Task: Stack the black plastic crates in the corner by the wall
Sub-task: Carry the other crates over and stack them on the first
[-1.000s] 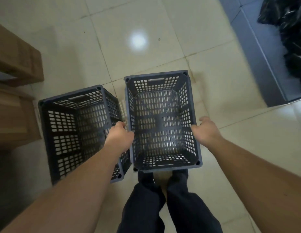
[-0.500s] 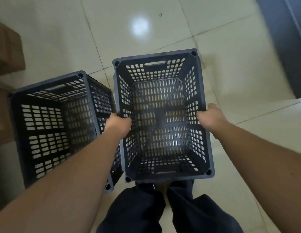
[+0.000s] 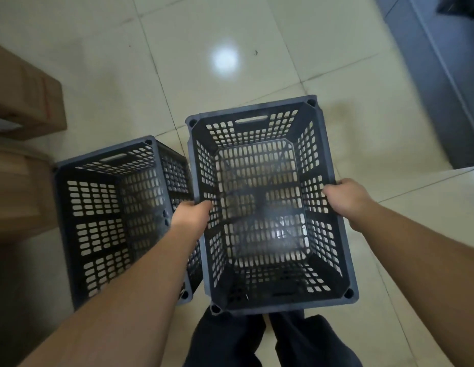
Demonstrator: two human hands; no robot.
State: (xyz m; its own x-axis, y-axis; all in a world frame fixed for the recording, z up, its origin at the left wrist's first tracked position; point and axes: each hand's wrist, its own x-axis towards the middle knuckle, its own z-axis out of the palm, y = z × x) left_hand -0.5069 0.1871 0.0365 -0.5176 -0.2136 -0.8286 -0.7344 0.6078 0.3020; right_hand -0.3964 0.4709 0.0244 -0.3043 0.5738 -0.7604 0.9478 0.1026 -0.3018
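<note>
A black, perforated plastic crate (image 3: pixel 267 207), rectangular and open at the top, is held up in front of the person, above their dark trouser legs (image 3: pixel 270 340). The left hand (image 3: pixel 190 217) grips the crate's left long rim about midway along, its fingers (image 3: pixel 205 206) curled over the edge and into the crate. The right hand (image 3: pixel 347 198) grips the opposite long rim at much the same point, fingers (image 3: pixel 328 192) hooked over the top edge. The pale floor tiles show through the slotted bottom, and whether the crate touches the floor cannot be told from this angle.

A second black slotted plastic crate (image 3: pixel 111 221) of the same shape stands on the cream tiled floor (image 3: pixel 257 27) just beside the held one, to its left; the held crate's left rim overlaps the second crate's right wall as seen from above, and the left forearm crosses over the second crate's near right corner. Each crate has an oblong handle slot in its far short wall.

Brown cardboard boxes (image 3: pixel 24 96) sit at the left edge of the floor, hard against the second crate's left side; a thin red mark runs down one box, but no writing can be read on it, and no label or brand shows on either crate. A dark grey strip of flooring (image 3: pixel 442 88) runs along the upper right.
</note>
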